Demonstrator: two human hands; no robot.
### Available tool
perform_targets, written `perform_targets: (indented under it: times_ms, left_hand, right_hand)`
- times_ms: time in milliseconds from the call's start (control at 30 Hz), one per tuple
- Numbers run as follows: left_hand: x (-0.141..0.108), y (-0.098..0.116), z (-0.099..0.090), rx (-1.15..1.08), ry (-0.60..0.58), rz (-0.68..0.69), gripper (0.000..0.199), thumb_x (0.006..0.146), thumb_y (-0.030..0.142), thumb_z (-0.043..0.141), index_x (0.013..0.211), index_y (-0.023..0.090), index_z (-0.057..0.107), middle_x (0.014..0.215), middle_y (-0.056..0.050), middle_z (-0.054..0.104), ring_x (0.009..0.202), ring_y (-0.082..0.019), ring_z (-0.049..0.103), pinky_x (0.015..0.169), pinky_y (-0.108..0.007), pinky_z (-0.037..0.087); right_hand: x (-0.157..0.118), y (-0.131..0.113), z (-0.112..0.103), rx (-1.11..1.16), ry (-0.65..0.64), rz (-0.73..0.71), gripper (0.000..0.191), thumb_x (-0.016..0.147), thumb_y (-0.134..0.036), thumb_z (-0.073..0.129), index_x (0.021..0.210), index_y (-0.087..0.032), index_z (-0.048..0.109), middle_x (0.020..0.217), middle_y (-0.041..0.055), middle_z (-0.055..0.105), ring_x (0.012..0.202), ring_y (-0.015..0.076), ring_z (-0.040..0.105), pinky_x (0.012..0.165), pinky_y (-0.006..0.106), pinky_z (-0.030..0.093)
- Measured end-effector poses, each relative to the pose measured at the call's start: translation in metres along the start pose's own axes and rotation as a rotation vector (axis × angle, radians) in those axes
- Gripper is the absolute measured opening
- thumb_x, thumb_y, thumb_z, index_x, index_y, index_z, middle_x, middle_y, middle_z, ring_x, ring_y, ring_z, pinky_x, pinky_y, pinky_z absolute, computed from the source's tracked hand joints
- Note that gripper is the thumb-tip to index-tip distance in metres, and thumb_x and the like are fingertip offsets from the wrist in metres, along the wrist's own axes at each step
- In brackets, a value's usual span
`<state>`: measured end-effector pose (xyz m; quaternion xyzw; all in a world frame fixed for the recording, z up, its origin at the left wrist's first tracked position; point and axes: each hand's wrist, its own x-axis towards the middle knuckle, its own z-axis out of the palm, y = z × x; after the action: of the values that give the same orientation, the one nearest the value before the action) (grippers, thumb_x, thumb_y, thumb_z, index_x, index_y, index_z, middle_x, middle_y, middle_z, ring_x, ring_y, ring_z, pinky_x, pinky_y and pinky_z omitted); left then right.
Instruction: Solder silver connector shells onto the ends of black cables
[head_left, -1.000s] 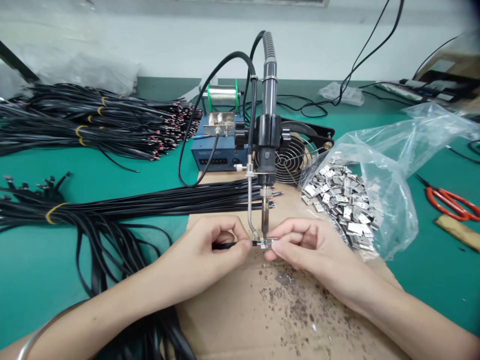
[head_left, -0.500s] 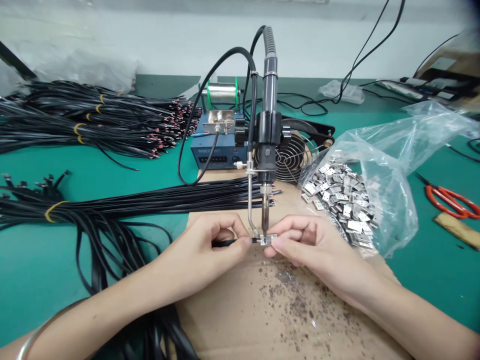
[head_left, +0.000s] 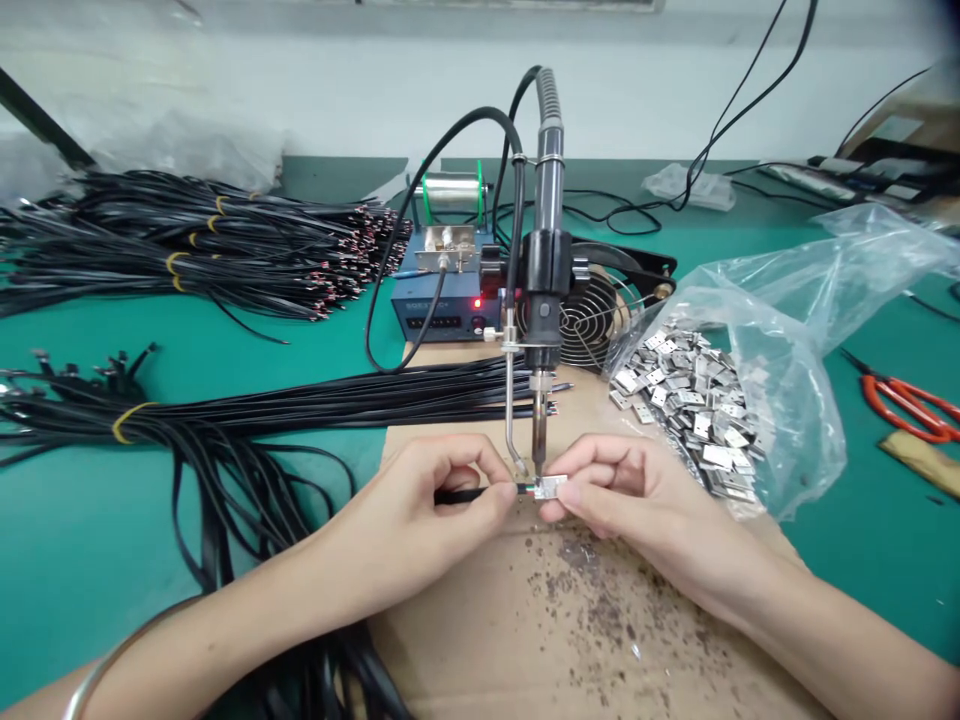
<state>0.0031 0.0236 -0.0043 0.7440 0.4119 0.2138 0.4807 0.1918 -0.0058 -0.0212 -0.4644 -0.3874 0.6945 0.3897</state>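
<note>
My left hand (head_left: 420,505) pinches the end of a thin black wire (head_left: 461,494), its stripped tip pointing right. My right hand (head_left: 630,495) pinches a small metal terminal plate (head_left: 551,487) against that tip. Both meet directly under the tip of a fixed soldering iron (head_left: 541,330), with the solder feed tube (head_left: 512,420) beside it. The hands rest over a brown cardboard sheet (head_left: 570,610) speckled with dark solder residue.
A blue soldering station (head_left: 439,310) with a red light and solder spool (head_left: 450,190) stands behind, a fan (head_left: 592,315) beside it. An open plastic bag of metal terminals (head_left: 697,400) lies right. Black wire bundles (head_left: 262,405) lie left; red scissors (head_left: 907,400) far right.
The view shifted slightly. A red light now shows on the station. The terminal sits a little further right of the iron tip; both hands keep their grips.
</note>
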Motion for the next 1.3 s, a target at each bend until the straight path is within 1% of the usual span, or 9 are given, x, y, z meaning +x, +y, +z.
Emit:
perform_targets:
  times_ms: [100, 267, 433, 567, 700, 867, 1000, 1133, 1300]
  left_hand:
    - [-0.0002, 0.0006, 0.0006, -0.008, 0.006, -0.007, 0.018, 0.081, 0.017, 0.050, 0.065, 0.016, 0.059, 0.056, 0.006, 0.049, 0.047, -0.006, 0.034, 0.043, -0.016, 0.026]
    - [-0.0011, 0.0003, 0.0017, -0.038, 0.015, 0.002, 0.018, 0.081, 0.017, 0.050, 0.065, 0.015, 0.059, 0.057, 0.006, 0.049, 0.047, -0.006, 0.036, 0.043, -0.016, 0.027]
    - [0.0004, 0.0001, 0.0014, -0.049, 0.015, -0.017, 0.018, 0.081, 0.018, 0.050, 0.066, 0.015, 0.059, 0.060, 0.005, 0.052, 0.050, -0.006, 0.038, 0.045, -0.015, 0.029]
    - [0.0001, 0.0005, 0.0009, -0.041, 0.012, -0.024, 0.018, 0.082, 0.018, 0.050, 0.067, 0.015, 0.059, 0.061, 0.005, 0.052, 0.052, -0.006, 0.040, 0.046, -0.016, 0.030]
    - [-0.0024, 0.0007, 0.0009, -0.045, 0.018, -0.033, 0.018, 0.082, 0.018, 0.051, 0.067, 0.015, 0.059, 0.062, 0.005, 0.052, 0.052, -0.006, 0.040, 0.046, -0.016, 0.030]
    - [-0.0022, -0.0016, 0.0016, -0.056, 0.015, -0.046, 0.018, 0.082, 0.019, 0.050, 0.067, 0.015, 0.059, 0.060, 0.005, 0.050, 0.051, -0.006, 0.039, 0.046, -0.017, 0.029]
    - [0.0002, -0.0041, 0.0009, -0.071, 0.008, -0.016, 0.019, 0.082, 0.019, 0.051, 0.066, 0.014, 0.059, 0.061, 0.005, 0.049, 0.051, -0.006, 0.037, 0.046, -0.017, 0.028]
    - [0.0008, -0.0035, -0.0002, -0.062, -0.019, -0.013, 0.019, 0.083, 0.020, 0.051, 0.067, 0.014, 0.059, 0.059, 0.006, 0.047, 0.050, -0.006, 0.035, 0.045, -0.017, 0.028]
    - [0.0001, -0.0008, 0.0009, 0.003, 0.005, -0.031, 0.020, 0.083, 0.017, 0.050, 0.065, 0.015, 0.057, 0.062, 0.004, 0.052, 0.053, -0.007, 0.041, 0.047, -0.017, 0.030]
  right_hand:
    - [-0.0007, 0.0006, -0.0004, 0.016, -0.012, -0.004, 0.013, 0.071, -0.023, 0.077, 0.074, -0.016, 0.067, 0.064, 0.0007, 0.073, 0.051, 0.0047, 0.059, 0.050, 0.013, 0.042]
    - [-0.0011, 0.0011, 0.0000, 0.042, -0.023, 0.003, 0.015, 0.070, -0.024, 0.078, 0.073, -0.016, 0.066, 0.064, 0.0008, 0.073, 0.051, 0.0044, 0.059, 0.050, 0.013, 0.042]
    - [-0.0014, 0.0018, -0.0006, 0.046, -0.033, 0.001, 0.014, 0.071, -0.023, 0.077, 0.073, -0.016, 0.066, 0.065, 0.0005, 0.074, 0.050, 0.0025, 0.058, 0.051, 0.010, 0.041]
    - [-0.0017, 0.0028, -0.0017, 0.028, -0.036, -0.002, 0.014, 0.072, -0.025, 0.077, 0.073, -0.016, 0.066, 0.065, 0.0015, 0.074, 0.051, 0.0041, 0.059, 0.050, 0.012, 0.041]
    - [-0.0003, 0.0033, -0.0020, 0.002, -0.045, -0.030, 0.012, 0.075, -0.024, 0.074, 0.074, -0.016, 0.065, 0.067, 0.0018, 0.074, 0.048, 0.0035, 0.055, 0.047, 0.013, 0.038]
    - [0.0006, 0.0055, -0.0001, -0.122, 0.008, -0.030, 0.014, 0.070, -0.023, 0.075, 0.072, -0.016, 0.063, 0.065, 0.0026, 0.074, 0.044, 0.0049, 0.048, 0.043, 0.017, 0.032]
    - [0.0009, 0.0086, 0.0001, -0.169, 0.009, -0.063, 0.015, 0.071, -0.027, 0.074, 0.073, -0.016, 0.063, 0.065, 0.0036, 0.073, 0.043, 0.0062, 0.047, 0.042, 0.019, 0.029]
    - [0.0019, 0.0080, -0.0004, -0.188, 0.000, -0.062, 0.018, 0.073, -0.031, 0.072, 0.073, -0.017, 0.063, 0.066, 0.0045, 0.073, 0.043, 0.0068, 0.047, 0.043, 0.021, 0.029]
    - [0.0027, 0.0075, 0.0010, -0.179, 0.028, -0.063, 0.016, 0.068, -0.026, 0.075, 0.074, -0.017, 0.064, 0.065, 0.0035, 0.072, 0.045, 0.0084, 0.051, 0.041, 0.021, 0.028]
